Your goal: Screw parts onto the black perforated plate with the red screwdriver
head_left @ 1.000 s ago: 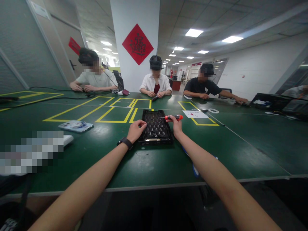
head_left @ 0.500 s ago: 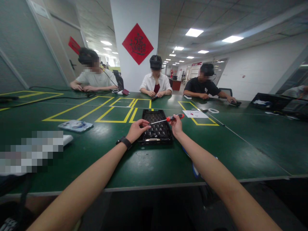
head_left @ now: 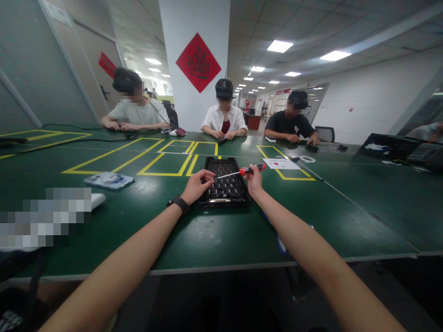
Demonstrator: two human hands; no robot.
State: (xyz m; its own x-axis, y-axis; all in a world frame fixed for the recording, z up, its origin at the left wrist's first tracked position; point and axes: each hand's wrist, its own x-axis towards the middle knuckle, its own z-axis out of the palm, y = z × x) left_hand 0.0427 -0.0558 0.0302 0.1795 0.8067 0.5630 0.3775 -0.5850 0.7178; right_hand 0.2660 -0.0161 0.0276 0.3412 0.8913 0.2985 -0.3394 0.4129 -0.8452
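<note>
Seemingly the tip point(head_left: 216, 178) is being fitted or checked: the right hand point(head_left: 255, 181) clasps the screwdriver point(head_left: 242, 171) above the case point(head_left: 238, 203), the left hand point(head_left: 198, 186) pinches the tip, and steady alignment seems called for next.

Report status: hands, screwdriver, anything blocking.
Right hand gripping screwdriver; left hand at its tip. Shaft above black tray. Nothing visibly blocking it.

Ceiling light panels point(head_left: 280, 46) are glowing nearly white, leaving faint glare on the green bench point(head_left: 214, 251), while the space beneath is lying in deep shadow and wide-angle distortion is slanting the white wall point(head_left: 374, 92).
</note>
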